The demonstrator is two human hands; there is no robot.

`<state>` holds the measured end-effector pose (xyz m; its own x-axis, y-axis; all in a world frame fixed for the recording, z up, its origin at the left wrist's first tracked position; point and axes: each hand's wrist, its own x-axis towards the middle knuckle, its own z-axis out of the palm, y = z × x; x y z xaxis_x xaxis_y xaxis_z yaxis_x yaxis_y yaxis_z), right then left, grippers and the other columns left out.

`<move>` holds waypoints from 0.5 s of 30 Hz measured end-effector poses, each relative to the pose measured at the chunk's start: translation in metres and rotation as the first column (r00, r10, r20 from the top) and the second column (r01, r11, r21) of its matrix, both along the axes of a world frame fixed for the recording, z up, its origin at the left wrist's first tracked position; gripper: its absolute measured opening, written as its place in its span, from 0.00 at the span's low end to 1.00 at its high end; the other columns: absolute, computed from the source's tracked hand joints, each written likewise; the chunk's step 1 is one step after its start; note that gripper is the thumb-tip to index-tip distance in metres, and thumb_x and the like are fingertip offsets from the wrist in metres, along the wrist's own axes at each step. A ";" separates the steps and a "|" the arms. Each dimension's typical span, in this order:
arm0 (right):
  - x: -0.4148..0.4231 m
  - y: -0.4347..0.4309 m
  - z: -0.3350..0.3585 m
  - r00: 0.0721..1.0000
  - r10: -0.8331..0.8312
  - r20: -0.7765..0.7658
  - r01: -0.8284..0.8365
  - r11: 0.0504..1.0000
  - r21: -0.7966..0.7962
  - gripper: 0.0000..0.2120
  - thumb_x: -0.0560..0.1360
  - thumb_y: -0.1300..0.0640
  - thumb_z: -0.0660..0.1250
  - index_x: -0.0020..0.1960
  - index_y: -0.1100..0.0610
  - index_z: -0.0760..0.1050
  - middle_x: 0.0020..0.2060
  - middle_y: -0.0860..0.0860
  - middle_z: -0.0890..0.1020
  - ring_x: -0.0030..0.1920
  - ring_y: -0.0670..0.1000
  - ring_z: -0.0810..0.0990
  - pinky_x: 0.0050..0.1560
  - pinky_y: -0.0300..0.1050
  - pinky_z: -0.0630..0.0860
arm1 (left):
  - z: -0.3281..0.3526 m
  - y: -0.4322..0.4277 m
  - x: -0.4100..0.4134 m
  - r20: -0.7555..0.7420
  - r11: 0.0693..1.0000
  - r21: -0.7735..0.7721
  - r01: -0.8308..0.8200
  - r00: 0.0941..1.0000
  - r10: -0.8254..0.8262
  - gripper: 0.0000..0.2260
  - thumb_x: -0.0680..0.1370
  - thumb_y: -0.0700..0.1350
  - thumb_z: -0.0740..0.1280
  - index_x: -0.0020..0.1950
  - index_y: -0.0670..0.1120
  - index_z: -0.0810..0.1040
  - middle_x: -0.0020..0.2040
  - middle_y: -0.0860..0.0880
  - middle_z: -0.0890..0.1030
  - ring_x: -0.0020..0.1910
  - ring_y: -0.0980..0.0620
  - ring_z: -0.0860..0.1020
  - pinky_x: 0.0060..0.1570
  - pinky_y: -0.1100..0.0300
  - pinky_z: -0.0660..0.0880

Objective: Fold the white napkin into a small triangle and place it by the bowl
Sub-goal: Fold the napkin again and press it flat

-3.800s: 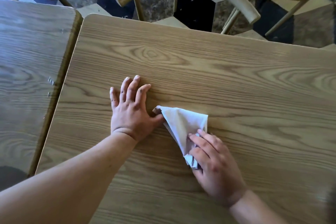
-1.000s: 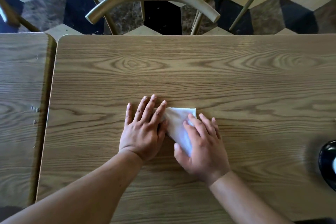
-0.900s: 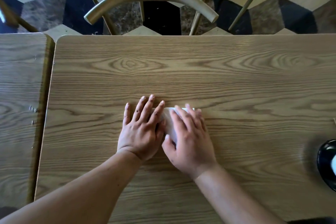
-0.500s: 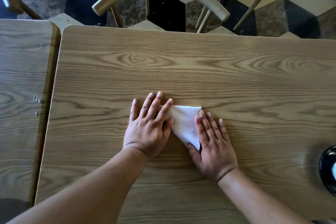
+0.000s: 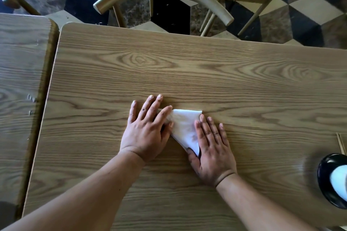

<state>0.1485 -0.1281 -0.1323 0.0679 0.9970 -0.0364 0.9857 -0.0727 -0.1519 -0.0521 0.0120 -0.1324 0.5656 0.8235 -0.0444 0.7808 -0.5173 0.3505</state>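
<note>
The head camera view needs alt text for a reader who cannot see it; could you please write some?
Two bare hands press a white napkin, folded into a small triangle, flat on a wooden table: the left hand on its left corner, the right hand along its right edge. A black bowl sits at the table's right edge, apart from the napkin.

Both forearms are bare with no sleeves in view, and the left hand (image 5: 145,133) bears what may be a small dark spot.
</note>
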 end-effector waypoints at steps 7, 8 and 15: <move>0.001 -0.002 -0.001 0.996 -0.007 -0.087 0.007 1.000 -0.006 0.41 0.78 0.38 0.59 0.84 0.58 0.57 0.84 0.57 0.58 0.84 0.59 0.55 0.83 0.65 0.51 | 0.013 -0.002 0.004 0.046 0.999 -0.038 -0.029 0.998 0.031 0.18 0.82 0.59 0.63 0.69 0.55 0.78 0.82 0.47 0.68 0.83 0.47 0.60 0.80 0.35 0.52; 0.000 -0.003 0.002 0.994 -0.011 -0.112 0.010 1.000 -0.011 0.40 0.79 0.38 0.58 0.84 0.59 0.57 0.84 0.57 0.58 0.84 0.59 0.55 0.83 0.64 0.50 | 0.020 -0.003 0.008 0.030 0.996 -0.076 -0.049 0.998 0.052 0.16 0.82 0.56 0.65 0.68 0.53 0.79 0.81 0.47 0.68 0.83 0.46 0.60 0.80 0.35 0.52; 0.016 0.007 0.049 0.749 -0.228 -0.622 0.113 0.969 -0.219 0.39 0.81 0.36 0.60 0.84 0.55 0.58 0.83 0.54 0.64 0.84 0.52 0.59 0.83 0.50 0.51 | 0.089 -0.016 0.050 -0.034 0.937 -0.296 -0.187 0.982 0.185 0.08 0.79 0.52 0.71 0.47 0.59 0.72 0.44 0.56 0.79 0.45 0.46 0.77 0.40 0.54 0.67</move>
<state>0.1649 -0.1206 -0.0831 0.1400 0.9475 -0.2875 0.6309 -0.3092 -0.7116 -0.0023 -0.0041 -0.0433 0.4025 0.8630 -0.3053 0.8556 -0.2361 0.4608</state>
